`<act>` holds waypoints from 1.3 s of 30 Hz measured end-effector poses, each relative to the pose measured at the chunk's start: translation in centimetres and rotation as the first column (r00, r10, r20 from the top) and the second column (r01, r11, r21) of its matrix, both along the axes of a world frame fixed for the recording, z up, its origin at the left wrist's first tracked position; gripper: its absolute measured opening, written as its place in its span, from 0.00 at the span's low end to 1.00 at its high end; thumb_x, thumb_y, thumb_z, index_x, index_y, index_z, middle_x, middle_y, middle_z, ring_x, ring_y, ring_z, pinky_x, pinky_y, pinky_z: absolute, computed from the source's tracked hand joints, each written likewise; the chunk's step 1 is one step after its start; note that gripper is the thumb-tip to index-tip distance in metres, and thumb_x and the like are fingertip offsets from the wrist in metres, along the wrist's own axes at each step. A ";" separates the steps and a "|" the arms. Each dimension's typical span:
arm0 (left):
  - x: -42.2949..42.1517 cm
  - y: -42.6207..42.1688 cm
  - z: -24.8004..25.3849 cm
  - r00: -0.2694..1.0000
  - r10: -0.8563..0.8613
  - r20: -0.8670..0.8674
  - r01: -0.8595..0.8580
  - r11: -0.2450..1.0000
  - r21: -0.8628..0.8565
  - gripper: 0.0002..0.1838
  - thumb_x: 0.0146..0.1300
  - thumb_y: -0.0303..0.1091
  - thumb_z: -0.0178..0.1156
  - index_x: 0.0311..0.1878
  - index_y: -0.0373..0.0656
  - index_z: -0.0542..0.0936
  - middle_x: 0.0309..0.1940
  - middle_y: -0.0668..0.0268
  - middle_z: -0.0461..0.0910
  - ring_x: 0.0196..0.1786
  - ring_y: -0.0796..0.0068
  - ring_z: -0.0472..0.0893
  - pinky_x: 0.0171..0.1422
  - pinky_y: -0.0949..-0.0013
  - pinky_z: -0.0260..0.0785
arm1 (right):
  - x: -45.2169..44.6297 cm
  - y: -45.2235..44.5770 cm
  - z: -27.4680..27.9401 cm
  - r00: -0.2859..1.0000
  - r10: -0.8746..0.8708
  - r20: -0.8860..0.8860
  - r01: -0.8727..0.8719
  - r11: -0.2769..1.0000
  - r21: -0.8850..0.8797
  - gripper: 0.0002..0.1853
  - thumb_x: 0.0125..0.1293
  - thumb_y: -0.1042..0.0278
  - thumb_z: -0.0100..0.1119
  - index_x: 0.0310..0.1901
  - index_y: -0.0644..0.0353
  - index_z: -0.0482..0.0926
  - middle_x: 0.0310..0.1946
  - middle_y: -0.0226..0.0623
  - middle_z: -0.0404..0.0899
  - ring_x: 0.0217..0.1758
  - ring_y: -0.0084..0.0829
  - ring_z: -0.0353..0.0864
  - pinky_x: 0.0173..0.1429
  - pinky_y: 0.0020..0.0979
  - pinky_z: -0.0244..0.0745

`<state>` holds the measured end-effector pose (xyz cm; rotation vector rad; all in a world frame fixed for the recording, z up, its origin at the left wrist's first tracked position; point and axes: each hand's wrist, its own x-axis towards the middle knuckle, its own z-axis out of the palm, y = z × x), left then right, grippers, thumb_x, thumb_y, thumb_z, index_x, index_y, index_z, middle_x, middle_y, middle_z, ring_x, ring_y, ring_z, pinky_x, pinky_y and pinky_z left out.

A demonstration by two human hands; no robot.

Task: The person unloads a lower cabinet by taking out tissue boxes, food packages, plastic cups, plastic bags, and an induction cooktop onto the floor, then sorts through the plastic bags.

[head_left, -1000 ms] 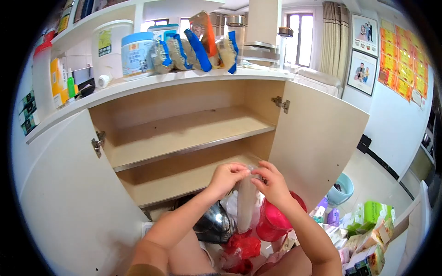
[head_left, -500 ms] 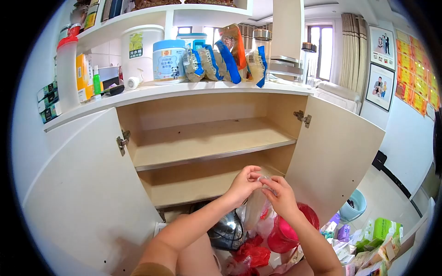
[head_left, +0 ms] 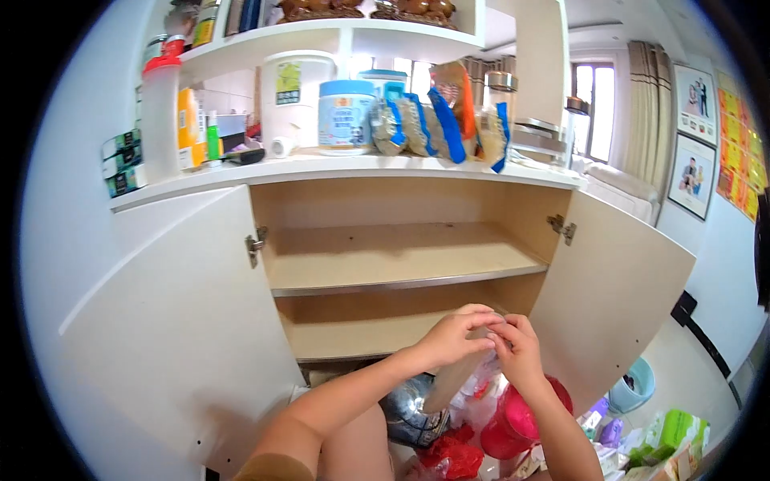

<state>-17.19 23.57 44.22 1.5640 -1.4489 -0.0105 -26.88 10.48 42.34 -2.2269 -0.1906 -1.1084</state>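
Note:
My left hand (head_left: 459, 337) and my right hand (head_left: 520, 353) meet in front of the open cabinet (head_left: 401, 256), fingers pinched together at the top of a translucent plastic bag (head_left: 451, 385). The bag hangs narrow and long below my fingers; its gathered top is mostly hidden by them. Under it on the floor are a shiny dark pot-like appliance (head_left: 407, 413), a crumpled red plastic bag (head_left: 451, 454) and a red bucket (head_left: 513, 422). More clear plastic lies beside the bucket.
Cabinet doors stand wide on the left (head_left: 176, 321) and right (head_left: 613, 297). Along the countertop (head_left: 321, 167) are a blue-lidded tub (head_left: 346, 120), a white bucket (head_left: 298, 100) and several clipped food bags. A light-blue pail (head_left: 634, 385) and packets (head_left: 682, 433) lie at right.
The view has swung left, shifting everything rightward. Both hands stay together at the bag's top, and the left hand's fingers now reach further over toward the right hand.

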 end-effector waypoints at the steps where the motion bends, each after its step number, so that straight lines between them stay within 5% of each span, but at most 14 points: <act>1: -0.1 0.3 0.3 0.995 0.038 0.096 -0.038 0.999 -0.006 0.20 0.49 0.33 0.58 0.48 0.41 0.71 0.50 0.58 0.67 0.52 0.64 0.68 0.53 0.69 0.61 | -0.2 0.4 0.5 0.999 0.001 -0.033 0.000 1.000 0.027 0.09 0.50 0.76 0.56 0.35 0.63 0.75 0.36 0.42 0.68 0.36 0.34 0.72 0.36 0.28 0.69; 3: 0.0 0.8 0.7 0.959 0.115 0.257 -0.110 0.993 -0.035 0.21 0.46 0.33 0.59 0.47 0.44 0.72 0.49 0.57 0.67 0.50 0.59 0.69 0.52 0.68 0.63 | -0.1 0.7 1.0 0.997 0.023 -0.067 -0.018 0.997 0.075 0.08 0.51 0.76 0.55 0.36 0.65 0.74 0.39 0.42 0.67 0.38 0.32 0.72 0.35 0.26 0.71; 6: 0.4 1.1 1.0 0.945 0.188 0.266 -0.175 0.982 -0.072 0.21 0.45 0.31 0.60 0.46 0.42 0.72 0.50 0.58 0.67 0.50 0.62 0.70 0.51 0.69 0.64 | 0.2 1.2 2.0 0.995 0.097 -0.022 -0.093 0.986 0.141 0.08 0.52 0.75 0.55 0.35 0.64 0.75 0.38 0.42 0.68 0.38 0.34 0.72 0.37 0.28 0.70; 9: -0.4 1.0 1.8 0.970 0.160 0.183 -0.135 0.981 -0.142 0.21 0.45 0.28 0.59 0.47 0.40 0.71 0.51 0.58 0.66 0.51 0.66 0.69 0.51 0.69 0.65 | -0.1 0.7 2.3 0.997 0.003 0.075 -0.001 1.000 -0.020 0.08 0.50 0.71 0.57 0.33 0.63 0.75 0.36 0.43 0.69 0.39 0.39 0.70 0.42 0.31 0.67; 14: -2.4 -0.3 2.1 0.991 0.028 -0.132 -0.063 0.963 -0.263 0.19 0.49 0.23 0.54 0.48 0.40 0.70 0.53 0.63 0.64 0.53 0.71 0.67 0.49 0.73 0.65 | -5.8 -0.5 3.5 0.990 -0.086 0.108 0.048 0.947 0.316 0.06 0.54 0.71 0.54 0.32 0.64 0.74 0.34 0.40 0.68 0.37 0.31 0.71 0.40 0.26 0.67; 20: -4.1 -5.6 -1.4 0.866 -0.189 -0.464 0.113 0.976 -0.187 0.14 0.52 0.21 0.50 0.45 0.37 0.70 0.51 0.61 0.66 0.50 0.73 0.68 0.54 0.71 0.60 | -16.7 -7.1 0.3 0.789 -0.565 0.240 0.418 0.781 0.463 0.06 0.54 0.72 0.54 0.31 0.64 0.74 0.35 0.36 0.69 0.35 0.26 0.71 0.39 0.22 0.66; 24: -6.4 -9.3 -4.5 0.769 -0.300 -0.565 0.298 0.949 -0.099 0.15 0.55 0.28 0.51 0.47 0.38 0.69 0.51 0.66 0.65 0.49 0.76 0.68 0.48 0.74 0.63 | -26.4 -9.6 -2.7 0.645 -0.730 0.227 0.361 0.552 0.752 0.07 0.57 0.69 0.52 0.35 0.62 0.74 0.30 0.27 0.73 0.32 0.17 0.71 0.38 0.20 0.68; 30: -9.9 -13.8 -7.3 0.617 -0.352 -0.704 0.491 0.871 -0.004 0.14 0.55 0.27 0.50 0.46 0.36 0.70 0.49 0.65 0.67 0.48 0.76 0.69 0.46 0.75 0.65 | -34.0 -10.0 -3.8 0.322 -0.921 0.220 0.639 0.383 0.667 0.08 0.57 0.68 0.53 0.34 0.63 0.75 0.31 0.29 0.73 0.35 0.20 0.70 0.43 0.21 0.66; 32: -10.3 -14.8 -8.2 0.618 -0.354 -0.702 0.517 0.855 0.024 0.14 0.56 0.27 0.50 0.46 0.36 0.70 0.48 0.65 0.68 0.48 0.76 0.69 0.47 0.75 0.65 | -33.3 -9.8 -3.3 0.100 -0.973 0.206 0.899 0.178 0.401 0.08 0.55 0.69 0.54 0.32 0.65 0.75 0.33 0.33 0.72 0.41 0.25 0.68 0.48 0.24 0.62; 33: -10.5 -15.1 -8.6 0.597 -0.330 -0.732 0.535 0.843 0.056 0.14 0.56 0.27 0.49 0.47 0.37 0.70 0.48 0.65 0.68 0.48 0.76 0.69 0.47 0.75 0.65 | -33.0 -10.4 -3.8 0.108 -0.984 0.142 0.904 0.157 0.398 0.09 0.54 0.67 0.55 0.33 0.64 0.75 0.40 0.39 0.66 0.44 0.29 0.66 0.47 0.25 0.62; 37: -10.6 -15.8 -10.4 0.584 -0.262 -0.768 0.556 0.819 0.142 0.13 0.56 0.27 0.49 0.46 0.38 0.70 0.45 0.66 0.70 0.47 0.77 0.69 0.46 0.76 0.65 | -30.4 -14.6 -7.0 0.149 -0.985 0.091 0.851 0.175 0.496 0.09 0.55 0.67 0.54 0.34 0.64 0.76 0.40 0.41 0.65 0.44 0.33 0.66 0.49 0.27 0.62; 39: -10.6 -16.1 -11.5 0.573 -0.220 -0.789 0.543 0.823 0.165 0.12 0.56 0.27 0.50 0.45 0.38 0.71 0.39 0.68 0.72 0.41 0.81 0.71 0.43 0.78 0.65 | -29.5 -17.5 -9.1 0.053 -0.998 0.034 0.893 0.063 0.446 0.10 0.54 0.66 0.54 0.34 0.64 0.76 0.40 0.43 0.65 0.45 0.34 0.66 0.49 0.27 0.61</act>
